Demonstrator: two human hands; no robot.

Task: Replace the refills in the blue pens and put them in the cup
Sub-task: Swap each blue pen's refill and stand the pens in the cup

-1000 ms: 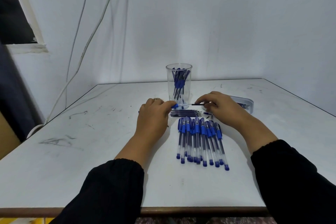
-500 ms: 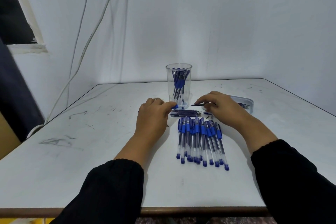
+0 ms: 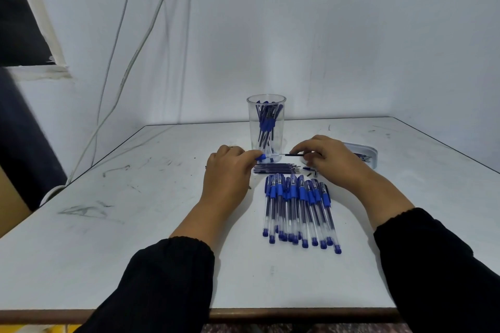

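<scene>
Two bare hands in black knitted sleeves work over a white desk [image 3: 135, 238] with a smooth, scuffed top and a brown front edge. At the far middle, the left hand [image 3: 227, 173] curls its fingers and pinches the blue rubbery grip end of a pen barrel [image 3: 262, 157], while the right hand [image 3: 328, 159] pinches a thin dark refill [image 3: 293, 154] that lies level between the two hands, its other end meeting the barrel. Just behind them stands a tall, clear plastic cup [image 3: 266, 123], round and slightly tapered, holding a loose bunch of blue pens upright. Just in front of the hands, a small flat row of slim dark refills [image 3: 276, 168] lies side by side on the desk, and beside it, near the right hand, sit a few tiny loose pen parts [image 3: 311, 170], too small to make out. Nearer the viewer lies a row of blue pens [image 3: 300, 211], each with a clear barrel, a blue grip and a blue end cap, packed close together and fanned slightly to the right. Behind the right hand, partly hidden, a shallow white tray [image 3: 369, 151] with rounded corners holds more dark refills. Thin pale cables [image 3: 119, 76] hang down the plain white wall at the left.
</scene>
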